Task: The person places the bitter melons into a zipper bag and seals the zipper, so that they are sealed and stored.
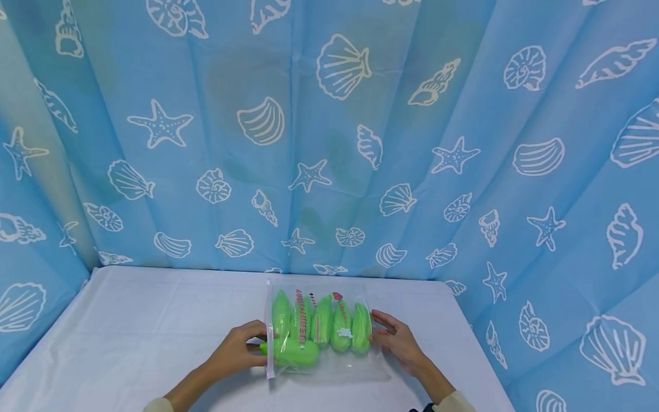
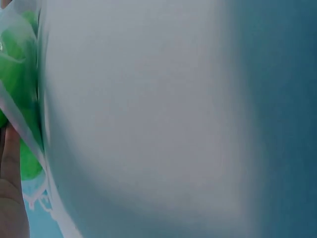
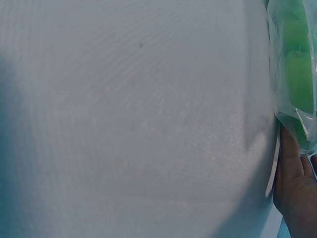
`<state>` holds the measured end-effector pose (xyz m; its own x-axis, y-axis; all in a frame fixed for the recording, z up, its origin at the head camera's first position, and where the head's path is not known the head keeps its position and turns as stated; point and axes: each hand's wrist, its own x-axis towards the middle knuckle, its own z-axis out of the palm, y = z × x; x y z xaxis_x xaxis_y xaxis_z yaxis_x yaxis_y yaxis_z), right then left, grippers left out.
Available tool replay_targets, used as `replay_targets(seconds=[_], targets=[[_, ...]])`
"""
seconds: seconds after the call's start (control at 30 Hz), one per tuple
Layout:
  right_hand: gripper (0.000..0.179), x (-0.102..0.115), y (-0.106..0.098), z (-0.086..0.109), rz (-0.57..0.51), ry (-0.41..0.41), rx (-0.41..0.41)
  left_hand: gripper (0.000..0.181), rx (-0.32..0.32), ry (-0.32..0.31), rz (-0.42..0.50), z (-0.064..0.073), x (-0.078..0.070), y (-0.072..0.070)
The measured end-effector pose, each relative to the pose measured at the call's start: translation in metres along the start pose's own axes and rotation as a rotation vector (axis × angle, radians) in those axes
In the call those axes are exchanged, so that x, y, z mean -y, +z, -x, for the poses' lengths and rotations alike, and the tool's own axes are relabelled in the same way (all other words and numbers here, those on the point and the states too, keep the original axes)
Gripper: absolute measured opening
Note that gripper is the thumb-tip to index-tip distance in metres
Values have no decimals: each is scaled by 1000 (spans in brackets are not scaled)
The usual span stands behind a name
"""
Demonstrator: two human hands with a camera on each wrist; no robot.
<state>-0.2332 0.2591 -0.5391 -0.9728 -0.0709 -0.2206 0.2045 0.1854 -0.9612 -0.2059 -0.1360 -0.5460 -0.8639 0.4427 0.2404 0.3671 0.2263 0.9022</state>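
A clear plastic zip bag with red print and a white strip along its left edge is between the two hands. Inside it are several bright green, long vegetable-shaped pieces; most stand side by side, while one lies crosswise below. My left hand grips the bag's left edge, its fingers and thumb on either side of the crosswise piece's tip, which pokes past the strip. At the opposite edge, my right hand holds the bag beside the rightmost piece. Both wrist views show only part of the bag and fingers.
A white cloth-covered table lies under the bag. Blue curtains with white shell and starfish prints hang behind it and along both sides.
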Motion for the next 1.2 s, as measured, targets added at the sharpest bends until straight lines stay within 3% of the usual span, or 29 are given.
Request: replay_targets(seconds=[0.17,0.33,0.47,0.63,0.9,1.2], targets=[[72,-1,0,-1,4,-2,3,40,-16,-17,11,-1,1,4],[72,-4,-1,-2,2,6,5,36,28,-24,66,2,-1,1],[74,-4,-1,-2,-2,16,-4,34,47,-6,78,4,-2,-1],[74,-2,0,-3,7,15,-2,29,26,19,80,3,-2,1],[72,-2,-1,-3,7,1,12,32,24,-34,50,-3,-1,8],[72,1,0,0,-27,-15,32,32,16,-18,7,-10,-6,13]])
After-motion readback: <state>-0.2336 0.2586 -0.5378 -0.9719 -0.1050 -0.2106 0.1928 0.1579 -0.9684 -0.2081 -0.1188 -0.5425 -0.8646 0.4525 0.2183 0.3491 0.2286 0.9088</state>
